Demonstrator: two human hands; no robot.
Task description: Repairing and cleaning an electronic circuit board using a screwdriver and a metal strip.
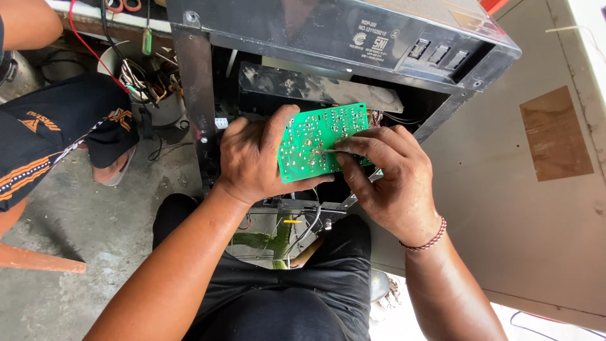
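- In front of the open appliance chassis (341,38), both hands work on a green circuit board (315,136), solder side up.
- Left hand (252,158): closed around the board's left edge, thumb lying across the top face, fingers curled underneath. Firm hold.
- Right hand (391,183): fingers pinched together against the board's right half, tips touching the solder side. A thin metal tip (328,151) shows at the fingertips; can't tell what tool it is.
- Board sits tilted, held in mid-air just in front of the dark cavity of the chassis, over the person's lap.
- Wires (377,117) run from the board's top right corner back into the cavity.
- Red-and-white cord bracelet (426,242) on the right wrist.
- Another person's leg in dark shorts (44,136) at far left, well apart from the board.
- Tub of tangled wires (148,82) on the concrete floor (82,221) left of the chassis.
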